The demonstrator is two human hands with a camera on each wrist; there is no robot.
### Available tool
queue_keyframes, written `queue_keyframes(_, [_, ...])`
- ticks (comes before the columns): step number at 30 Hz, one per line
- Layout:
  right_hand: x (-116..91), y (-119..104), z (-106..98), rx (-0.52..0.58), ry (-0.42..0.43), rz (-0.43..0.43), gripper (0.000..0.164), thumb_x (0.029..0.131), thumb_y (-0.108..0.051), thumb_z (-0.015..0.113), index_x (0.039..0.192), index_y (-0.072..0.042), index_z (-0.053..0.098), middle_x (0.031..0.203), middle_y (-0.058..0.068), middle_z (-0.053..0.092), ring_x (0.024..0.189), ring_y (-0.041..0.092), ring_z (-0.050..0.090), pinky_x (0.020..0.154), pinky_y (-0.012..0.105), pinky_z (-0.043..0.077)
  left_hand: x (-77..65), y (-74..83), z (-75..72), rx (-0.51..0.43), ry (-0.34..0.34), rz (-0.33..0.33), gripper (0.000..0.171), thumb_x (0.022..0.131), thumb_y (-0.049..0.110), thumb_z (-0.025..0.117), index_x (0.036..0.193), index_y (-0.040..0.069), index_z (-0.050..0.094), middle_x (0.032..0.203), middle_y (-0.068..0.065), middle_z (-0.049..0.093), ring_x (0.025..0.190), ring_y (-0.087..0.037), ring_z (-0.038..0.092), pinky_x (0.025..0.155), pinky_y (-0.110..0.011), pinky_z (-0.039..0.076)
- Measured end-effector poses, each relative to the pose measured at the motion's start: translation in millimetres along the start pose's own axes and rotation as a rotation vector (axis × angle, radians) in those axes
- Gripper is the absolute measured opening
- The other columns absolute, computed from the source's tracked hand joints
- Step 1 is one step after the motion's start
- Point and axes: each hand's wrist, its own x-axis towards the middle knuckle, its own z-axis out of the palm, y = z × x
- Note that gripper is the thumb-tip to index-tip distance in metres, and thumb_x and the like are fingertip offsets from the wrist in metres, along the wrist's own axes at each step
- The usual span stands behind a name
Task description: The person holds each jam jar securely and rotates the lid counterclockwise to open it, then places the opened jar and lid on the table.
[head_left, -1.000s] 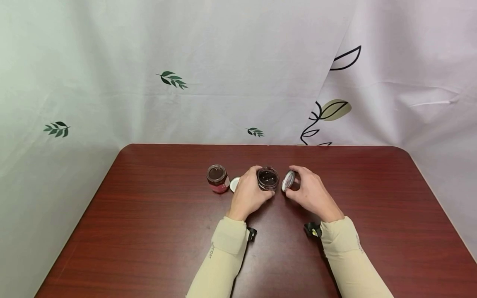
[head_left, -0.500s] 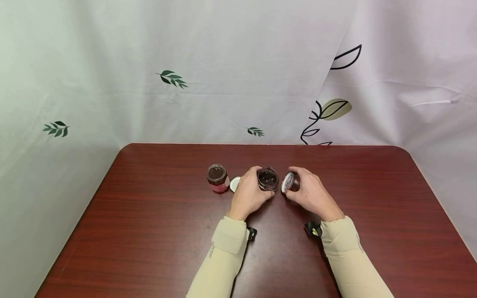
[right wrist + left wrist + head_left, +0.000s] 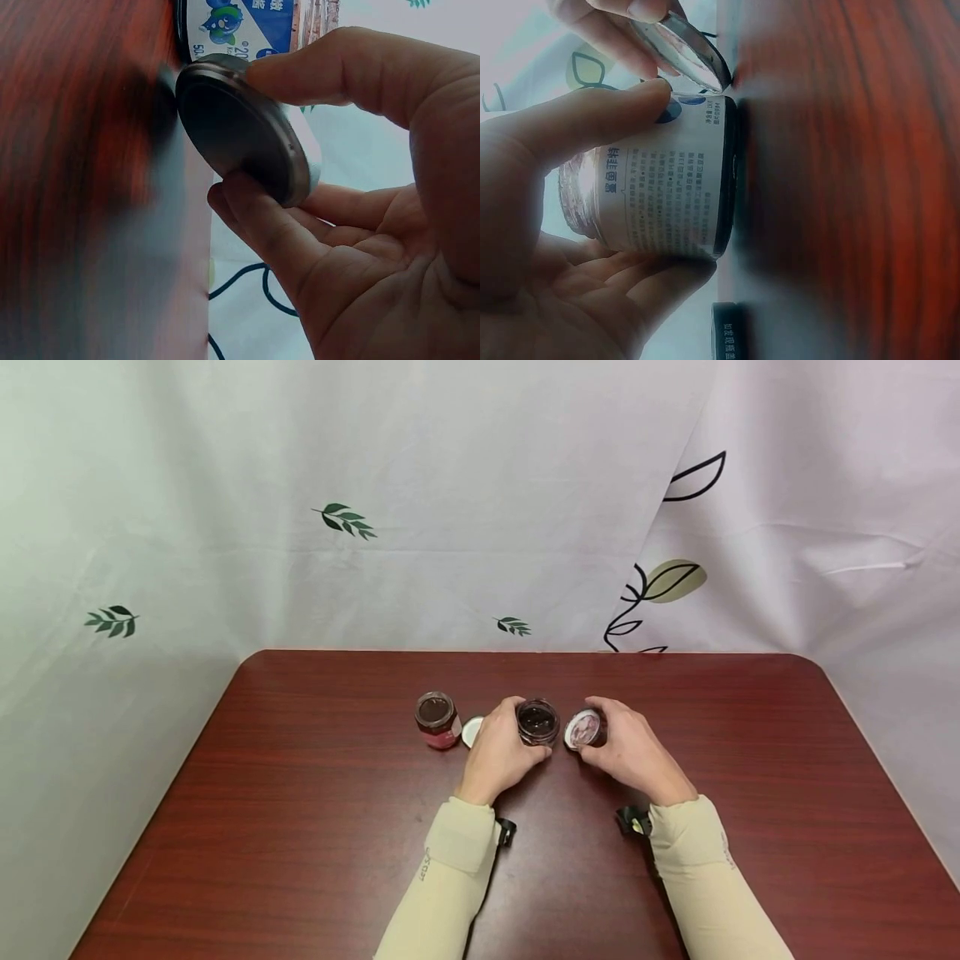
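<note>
My left hand [image 3: 498,750] grips an uncapped glass jar [image 3: 537,720] of dark jam, thumb on one side and fingers round the other. The jar stands upright on the table, its printed label [image 3: 667,180] facing the left wrist camera. Just right of the jar, my right hand [image 3: 632,746] pinches a round lid [image 3: 582,729] by its rim. The lid is tilted, its whitish, smeared inside facing up and toward the jar. Its dark outer face [image 3: 232,135] shows in the right wrist view, with the lower edge close to the tabletop.
A second open jar [image 3: 438,720] with dark contents and a pinkish-red lower part stands to the left. Beside it lies another lid [image 3: 472,732], white side up and partly hidden by my left hand. The reddish-brown table [image 3: 300,827] ends at a patterned curtain [image 3: 420,568].
My right hand has turned the lid from nearly on edge to a flatter tilt, so more of its inside faces up. The left hand and the jar have hardly moved.
</note>
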Motion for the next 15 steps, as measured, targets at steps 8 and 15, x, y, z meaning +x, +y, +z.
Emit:
queue_keyframes(8, [-0.4, 1.6, -0.3, -0.002, -0.011, 0.004, 0.069, 0.074, -0.005, 0.077, 0.136, 0.012, 0.050, 0.126, 0.028, 0.060, 0.110, 0.038, 0.059, 0.094, 0.051, 0.047, -0.3, 0.3, -0.2, 0.007, -0.007, -0.007, 0.075, 0.072, 0.022, 0.090, 0.133, 0.000, 0.053, 0.121, -0.013, 0.065, 0.112, -0.028, 0.063, 0.097, -0.040, 0.049])
queue_keyframes(15, [-1.2, 3.7, 1.8, 0.009, -0.019, 0.004, 0.069, 0.074, -0.003, 0.076, 0.136, 0.011, 0.049, 0.127, 0.027, 0.060, 0.111, 0.037, 0.059, 0.094, 0.051, 0.047, -0.6, -0.9, 0.8, 0.015, -0.011, -0.018, 0.076, 0.072, 0.024, 0.090, 0.133, 0.000, 0.052, 0.122, -0.013, 0.065, 0.114, -0.028, 0.062, 0.098, -0.041, 0.048])
